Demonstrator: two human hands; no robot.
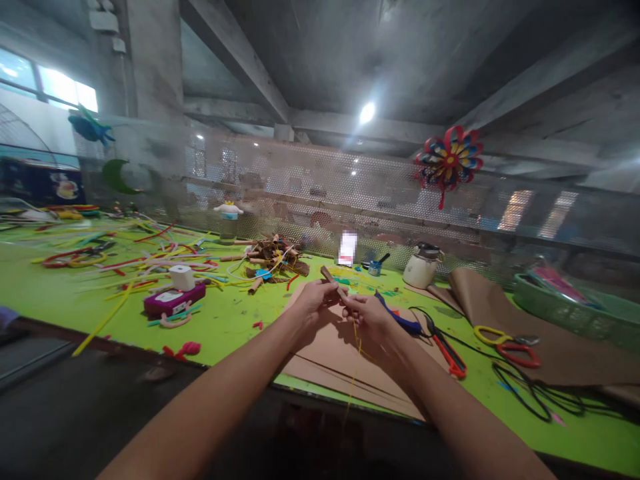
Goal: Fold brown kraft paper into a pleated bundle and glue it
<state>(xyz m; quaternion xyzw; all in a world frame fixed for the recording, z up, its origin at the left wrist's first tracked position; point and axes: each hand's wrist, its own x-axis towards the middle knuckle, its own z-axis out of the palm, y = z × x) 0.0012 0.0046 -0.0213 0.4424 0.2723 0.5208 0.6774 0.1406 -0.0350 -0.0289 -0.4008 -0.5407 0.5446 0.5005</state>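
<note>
My left hand (313,303) and my right hand (371,319) meet above sheets of brown paper (330,360) on a green table (235,320). Both hands are closed on a short brown paper-wrapped stick (330,275), whose free end points up and left past my left fingers. A thin yellow strand (356,360) hangs down from under my right hand. A blue chenille stem (400,320) lies just right of my right hand.
Red-handled pliers (450,357), yellow and red scissors (505,343) and black cord (530,393) lie to the right. A green basket (565,310), a white pot (420,267), a pile of brown scraps (275,260), a tape roll (181,277) on a purple box and several coloured stems fill the table. A mesh screen stands behind.
</note>
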